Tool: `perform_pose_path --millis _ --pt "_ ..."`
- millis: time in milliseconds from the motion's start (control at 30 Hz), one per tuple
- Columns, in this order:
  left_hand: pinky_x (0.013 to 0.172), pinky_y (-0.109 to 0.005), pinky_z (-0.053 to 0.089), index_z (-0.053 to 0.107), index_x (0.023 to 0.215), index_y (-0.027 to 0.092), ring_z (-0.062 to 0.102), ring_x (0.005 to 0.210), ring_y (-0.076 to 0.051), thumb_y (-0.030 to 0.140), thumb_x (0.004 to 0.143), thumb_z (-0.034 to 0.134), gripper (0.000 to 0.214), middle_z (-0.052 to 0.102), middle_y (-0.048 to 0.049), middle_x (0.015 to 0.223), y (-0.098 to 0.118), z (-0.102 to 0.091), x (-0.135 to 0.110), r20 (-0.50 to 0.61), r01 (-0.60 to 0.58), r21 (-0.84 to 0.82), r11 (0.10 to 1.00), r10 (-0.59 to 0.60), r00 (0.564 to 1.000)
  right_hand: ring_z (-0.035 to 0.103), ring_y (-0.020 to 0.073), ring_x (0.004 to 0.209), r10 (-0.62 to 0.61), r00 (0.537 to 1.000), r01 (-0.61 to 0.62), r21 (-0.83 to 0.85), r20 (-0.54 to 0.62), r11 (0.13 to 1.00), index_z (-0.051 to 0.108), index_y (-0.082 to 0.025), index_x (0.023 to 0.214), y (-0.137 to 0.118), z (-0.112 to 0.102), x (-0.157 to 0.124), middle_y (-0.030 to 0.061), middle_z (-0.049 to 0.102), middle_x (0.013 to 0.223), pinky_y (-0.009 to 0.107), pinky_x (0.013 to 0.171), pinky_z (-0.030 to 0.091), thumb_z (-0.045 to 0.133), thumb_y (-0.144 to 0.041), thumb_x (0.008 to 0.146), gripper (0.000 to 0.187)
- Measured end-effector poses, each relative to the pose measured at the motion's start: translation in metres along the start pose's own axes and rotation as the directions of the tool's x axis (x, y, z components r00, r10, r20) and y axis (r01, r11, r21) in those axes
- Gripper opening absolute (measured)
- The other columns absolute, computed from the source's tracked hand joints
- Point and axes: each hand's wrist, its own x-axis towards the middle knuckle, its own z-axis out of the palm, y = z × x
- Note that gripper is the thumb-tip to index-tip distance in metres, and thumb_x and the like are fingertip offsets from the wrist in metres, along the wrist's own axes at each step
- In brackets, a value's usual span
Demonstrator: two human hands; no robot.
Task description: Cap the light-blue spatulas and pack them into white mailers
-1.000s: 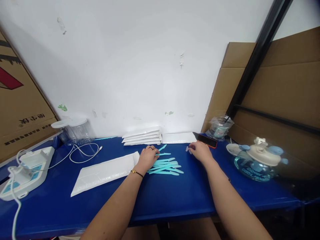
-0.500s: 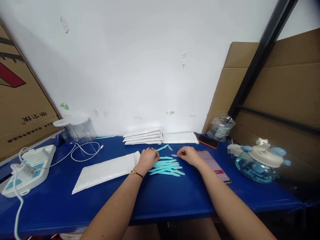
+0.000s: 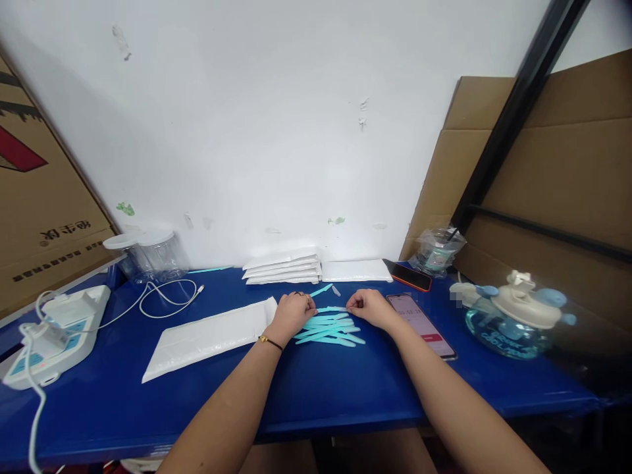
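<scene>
A stick [image 3: 330, 309] held at both ends, just beyond the pile [image 3: 330, 332]

The pile of turquoise sticks lies on the blue bench [image 3: 345, 392], its pieces crossing at slight angles. At its upper left, the left hand [image 3: 295, 312] keeps a narrow grip on the stick's left end. At its upper right, the right hand [image 3: 369, 307] has thumb and finger pinched on the stick's right end; the detail there is too small to tell. Beyond the pile lie a loose stick [image 3: 322, 289] and, just beside it, a clear cap [image 3: 336, 289]. Farther beyond stand a stack of envelopes [image 3: 282, 271] and a single envelope [image 3: 357, 270]. Left of the pile, a larger envelope [image 3: 207, 340] lies at a slant. Right of the pile are a lit phone [image 3: 422, 326] and, well apart, a bottle [image 3: 513, 326].
</scene>
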Motion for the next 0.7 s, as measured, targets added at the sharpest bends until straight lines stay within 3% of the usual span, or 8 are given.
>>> perform_pose_path --millis 167,267,367,467,567,700 --pt "0.077 -0.028 0.038 0.065 0.079 0.023 0.059 0.085 -0.017 0.027 0.082 0.051 0.016 0.067 -0.0005 0.084 0.011 0.002 0.0 0.042 -0.082 -0.041 0.996 0.084 0.996 0.06 0.013 0.064 -0.047 0.998 0.046 0.032 0.041 0.998 0.071 -0.02 0.074 -0.004 0.008 0.003 0.0008 0.069 0.074 0.022 0.058 0.042 0.058 -0.02 0.073 0.013" --pt "0.078 -0.028 0.039 0.065 0.085 0.022 0.058 0.09 -0.018 0.029 0.084 0.05 0.016 0.066 -0.0022 0.089 0.008 -0.002 0.001 -0.004 -0.04 -0.014 0.999 0.04 0.999 0.061 0.0151 0.07 -0.033 0.997 0.033 -0.005 -0.075 0.999 0.071 -0.02 0.08 -0.002 0.0 0.007 0.0026 0.069 0.08 0.024 0.064 0.044 0.057 -0.021 0.076 0.015" --pt "0.082 -0.027 0.04 0.061 0.104 0.022 0.055 0.099 -0.019 0.029 0.084 0.051 0.024 0.062 -0.0048 0.105 -0.002 -0.007 0.003 -0.073 0.049 -0.001 0.999 -0.049 0.996 0.061 0.0171 0.083 -0.088 0.981 0.074 -0.083 -0.175 0.994 0.07 -0.02 0.091 -0.003 -0.009 0.017 0.0047 0.068 0.091 0.027 0.075 0.045 0.05 -0.017 0.081 0.023" --pt "0.086 -0.029 0.04 0.057 0.114 0.023 0.052 0.105 -0.021 0.03 0.084 0.052 0.032 0.058 -0.0059 0.115 -0.012 -0.006 0.004 -0.08 0.068 0.021 0.997 -0.067 0.995 0.06 0.0172 0.092 -0.199 0.978 0.185 -0.175 -0.066 0.967 0.068 -0.021 0.101 -0.006 -0.008 0.033 0.0057 0.065 0.101 0.027 0.083 0.043 0.047 -0.006 0.078 0.035" --pt "0.081 -0.029 0.041 0.062 0.103 0.024 0.055 0.098 -0.02 0.028 0.082 0.053 0.023 0.063 -0.0039 0.103 -0.016 -0.004 0.005 -0.047 0.07 0.032 0.997 -0.068 0.997 0.06 0.0169 0.086 -0.19 0.981 0.191 -0.24 0.029 0.952 0.07 -0.019 0.095 -0.006 0.0 0.046 0.0063 0.065 0.096 0.026 0.079 0.043 0.051 -0.006 0.075 0.031" --pt "0.074 -0.025 0.042 0.064 0.084 0.022 0.059 0.084 -0.016 0.02 0.08 0.052 0.013 0.065 -0.0009 0.087 -0.02 -0.004 0.005 -0.019 0.057 0.004 0.998 -0.057 0.998 0.058 0.0144 0.065 -0.041 0.999 0.045 -0.168 0.025 0.985 0.07 -0.017 0.08 0.007 0.006 0.046 0.0032 0.066 0.072 0.024 0.062 0.042 0.061 -0.019 0.073 0.011"
